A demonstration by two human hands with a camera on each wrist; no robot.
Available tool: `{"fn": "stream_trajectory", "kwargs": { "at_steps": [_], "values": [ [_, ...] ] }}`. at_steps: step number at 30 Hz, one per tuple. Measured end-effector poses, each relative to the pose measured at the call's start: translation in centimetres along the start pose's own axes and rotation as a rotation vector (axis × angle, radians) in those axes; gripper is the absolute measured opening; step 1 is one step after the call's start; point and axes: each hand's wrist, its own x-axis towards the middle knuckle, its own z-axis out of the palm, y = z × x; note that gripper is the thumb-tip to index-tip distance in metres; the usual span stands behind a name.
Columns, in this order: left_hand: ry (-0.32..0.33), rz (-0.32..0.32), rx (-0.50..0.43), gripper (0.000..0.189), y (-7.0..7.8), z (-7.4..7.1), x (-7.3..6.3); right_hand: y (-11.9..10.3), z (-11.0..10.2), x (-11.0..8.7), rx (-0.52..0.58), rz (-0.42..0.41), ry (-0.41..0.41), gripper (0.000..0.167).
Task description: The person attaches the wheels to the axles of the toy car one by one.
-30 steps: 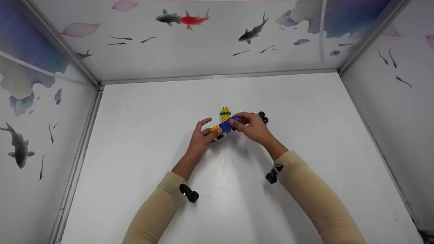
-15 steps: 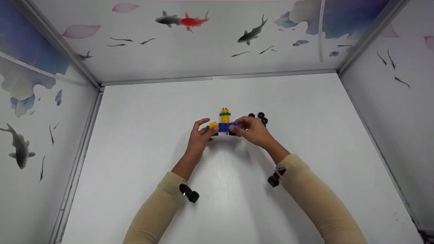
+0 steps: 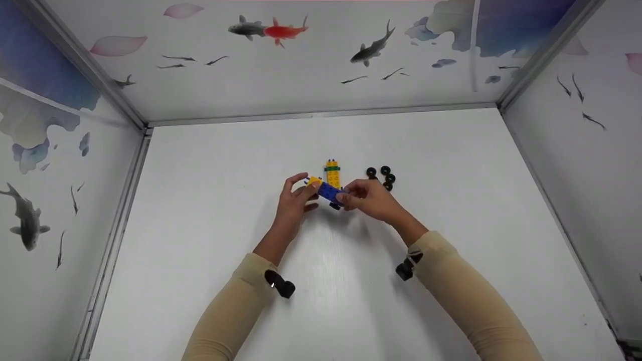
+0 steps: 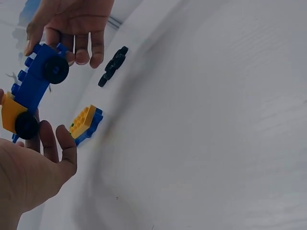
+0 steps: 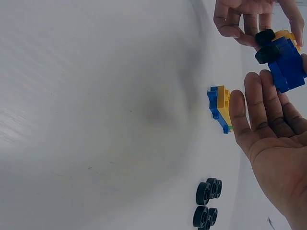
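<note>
A toy car (image 3: 328,192) of blue building bricks, with a yellow brick at one end, is held between both hands above the table. Black wheels (image 4: 56,70) show along its side in the left wrist view. My left hand (image 3: 292,206) pinches the yellow end with thumb and fingers. At the blue end, my right hand (image 3: 373,201) grips with the thumb on the near side. The car slants, its yellow end farther from me. Just beyond it on the table lies a second brick build (image 3: 332,175), yellow on top with a green strip and blue below in the wrist views.
Several loose black wheels (image 3: 385,170) lie on the white table (image 3: 210,200), right of the second build and just beyond my right hand. Walls printed with fish (image 3: 373,49) enclose the back and both sides.
The car has swung round between the hands: its blue right end has come nearer to me and its yellow end has gone farther away. The right hand has moved slightly nearer, uncovering more wheels.
</note>
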Motion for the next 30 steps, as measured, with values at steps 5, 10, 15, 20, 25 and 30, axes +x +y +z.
{"fn": "stream_trajectory", "kwargs": {
  "at_steps": [5,10,15,20,25,30],
  "values": [
    [-0.010,0.000,-0.032,0.064,0.2,0.2,-0.1,0.0,0.2,-0.1,-0.003,-0.013,-0.052,0.032],
    [-0.039,-0.006,-0.042,0.063,0.4,0.4,-0.1,-0.2,0.6,-0.2,-0.080,-0.043,-0.098,0.028],
    [-0.065,-0.002,-0.050,0.055,0.4,0.6,-0.1,-0.5,1.0,-0.3,-0.176,-0.065,-0.134,0.030],
    [-0.068,-0.009,-0.041,0.049,0.3,0.8,0.0,-0.7,1.3,-0.4,-0.203,-0.079,-0.148,0.031],
    [-0.085,-0.017,-0.001,0.042,0.2,0.8,0.0,-0.7,1.5,-0.4,-0.197,-0.070,-0.145,0.031],
    [-0.105,-0.011,0.055,0.045,0.1,0.7,0.1,-0.6,1.7,-0.3,-0.202,-0.082,-0.152,0.033]
  ]
}}
